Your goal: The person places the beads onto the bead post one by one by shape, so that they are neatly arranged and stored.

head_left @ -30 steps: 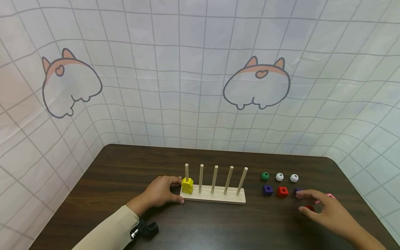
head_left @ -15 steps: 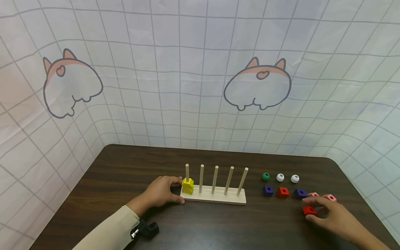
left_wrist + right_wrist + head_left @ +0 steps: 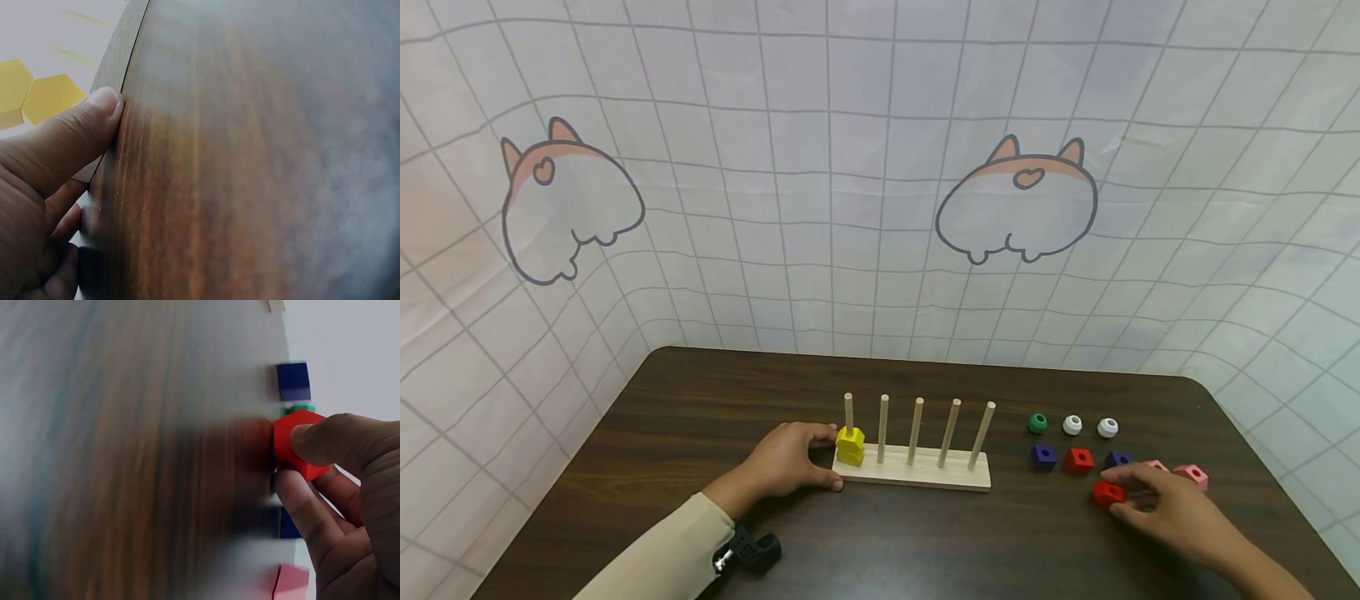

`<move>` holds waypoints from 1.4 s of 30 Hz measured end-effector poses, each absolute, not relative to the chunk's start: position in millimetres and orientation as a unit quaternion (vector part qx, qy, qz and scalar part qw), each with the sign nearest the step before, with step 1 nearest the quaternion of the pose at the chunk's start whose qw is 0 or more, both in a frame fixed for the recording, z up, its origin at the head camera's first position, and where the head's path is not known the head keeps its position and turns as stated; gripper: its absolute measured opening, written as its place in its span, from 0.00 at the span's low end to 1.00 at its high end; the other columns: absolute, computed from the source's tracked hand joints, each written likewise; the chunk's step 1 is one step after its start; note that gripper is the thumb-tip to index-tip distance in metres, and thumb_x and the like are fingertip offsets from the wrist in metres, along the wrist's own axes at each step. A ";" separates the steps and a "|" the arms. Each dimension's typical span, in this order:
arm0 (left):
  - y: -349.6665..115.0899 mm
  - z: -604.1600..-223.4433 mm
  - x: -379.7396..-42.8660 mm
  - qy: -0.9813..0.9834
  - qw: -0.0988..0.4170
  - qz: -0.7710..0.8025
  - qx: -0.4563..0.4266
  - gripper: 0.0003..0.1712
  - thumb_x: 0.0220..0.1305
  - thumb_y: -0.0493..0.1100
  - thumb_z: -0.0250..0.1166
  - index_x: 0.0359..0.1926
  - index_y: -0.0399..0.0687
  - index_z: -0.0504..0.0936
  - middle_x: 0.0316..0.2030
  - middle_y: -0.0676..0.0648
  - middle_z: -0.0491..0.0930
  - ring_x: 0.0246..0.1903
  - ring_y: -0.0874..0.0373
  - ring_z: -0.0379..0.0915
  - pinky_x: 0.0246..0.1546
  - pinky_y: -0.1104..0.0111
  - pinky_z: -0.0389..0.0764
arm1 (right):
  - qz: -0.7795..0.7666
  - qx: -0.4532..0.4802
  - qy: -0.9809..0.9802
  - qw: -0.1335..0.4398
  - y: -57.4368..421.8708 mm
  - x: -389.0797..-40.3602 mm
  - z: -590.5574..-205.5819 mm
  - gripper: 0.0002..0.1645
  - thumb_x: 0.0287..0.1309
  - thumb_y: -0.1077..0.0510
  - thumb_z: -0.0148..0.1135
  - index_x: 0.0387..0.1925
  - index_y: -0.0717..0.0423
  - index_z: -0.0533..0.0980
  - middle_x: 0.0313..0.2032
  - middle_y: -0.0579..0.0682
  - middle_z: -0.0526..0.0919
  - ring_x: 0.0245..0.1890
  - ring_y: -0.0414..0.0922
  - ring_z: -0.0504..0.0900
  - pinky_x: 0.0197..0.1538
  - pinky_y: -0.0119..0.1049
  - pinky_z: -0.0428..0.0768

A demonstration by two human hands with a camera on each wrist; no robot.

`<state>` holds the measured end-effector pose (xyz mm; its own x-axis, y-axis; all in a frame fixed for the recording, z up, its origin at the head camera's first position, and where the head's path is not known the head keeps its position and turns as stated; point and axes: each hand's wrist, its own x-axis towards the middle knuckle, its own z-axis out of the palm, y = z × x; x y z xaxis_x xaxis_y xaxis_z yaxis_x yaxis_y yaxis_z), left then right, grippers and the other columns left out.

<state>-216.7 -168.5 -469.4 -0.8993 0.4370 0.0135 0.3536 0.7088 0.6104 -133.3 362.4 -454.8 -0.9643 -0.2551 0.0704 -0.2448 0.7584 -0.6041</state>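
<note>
My left hand (image 3: pixel 784 460) grips the left end of a pale wooden peg board (image 3: pixel 917 477), its thumb along the front edge in the left wrist view. Several upright pegs stand on the board, and yellow hexagonal beads (image 3: pixel 850 447) are stacked on the leftmost one. Over at the right, my right hand (image 3: pixel 1172 510) pinches a red hexagonal bead (image 3: pixel 289 447) between thumb and fingers, close over the table. Just behind that hand are a purple cube bead (image 3: pixel 1117 458) and pink beads (image 3: pixel 1192 476), one partly covered by the fingers.
A purple cube bead (image 3: pixel 1042 457) and a red cube bead (image 3: pixel 1079 461) sit between the board and my right hand. Behind them lie a green round bead (image 3: pixel 1037 423) and two white round beads (image 3: pixel 1072 426). A white grid-patterned curtain (image 3: pixel 880 250) surrounds the dark wooden table (image 3: pixel 925 550).
My right hand has taken hold of the red hexagonal bead and moved it left, in front of the purple cube bead. The left hand and the board have stayed in place.
</note>
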 end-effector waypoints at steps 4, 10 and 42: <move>-168.5 -469.1 -216.6 0.922 0.067 0.316 0.214 0.44 0.44 0.56 0.85 0.62 0.44 0.82 0.60 0.48 0.81 0.64 0.46 0.73 0.65 0.47 0.70 | -0.338 -0.150 0.929 0.018 349.4 -138.9 -451.3 0.21 0.56 0.60 0.77 0.51 0.56 0.81 0.50 0.58 0.84 0.36 0.36 0.87 0.40 0.31 0.85; -168.5 -469.4 -217.0 0.922 0.068 0.315 0.213 0.44 0.45 0.56 0.85 0.62 0.44 0.82 0.60 0.48 0.81 0.64 0.46 0.73 0.65 0.48 0.70 | -0.338 -0.166 0.926 -0.013 323.9 -145.2 -437.1 0.21 0.56 0.62 0.77 0.52 0.53 0.81 0.48 0.52 0.85 0.37 0.37 0.87 0.40 0.32 0.85; -169.2 -470.2 -217.8 0.923 0.064 0.308 0.220 0.44 0.44 0.57 0.85 0.61 0.44 0.82 0.60 0.48 0.81 0.63 0.46 0.74 0.64 0.47 0.71 | -0.294 -0.254 0.915 -0.104 260.2 -178.5 -346.9 0.20 0.60 0.60 0.75 0.54 0.47 0.81 0.43 0.39 0.86 0.38 0.37 0.86 0.37 0.37 0.81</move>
<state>-217.8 -169.2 -470.2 -0.8954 0.4448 0.0172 0.3659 0.7135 0.5975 -178.5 260.2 -346.9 -0.8488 -0.4047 0.3404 -0.5272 0.6977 -0.4850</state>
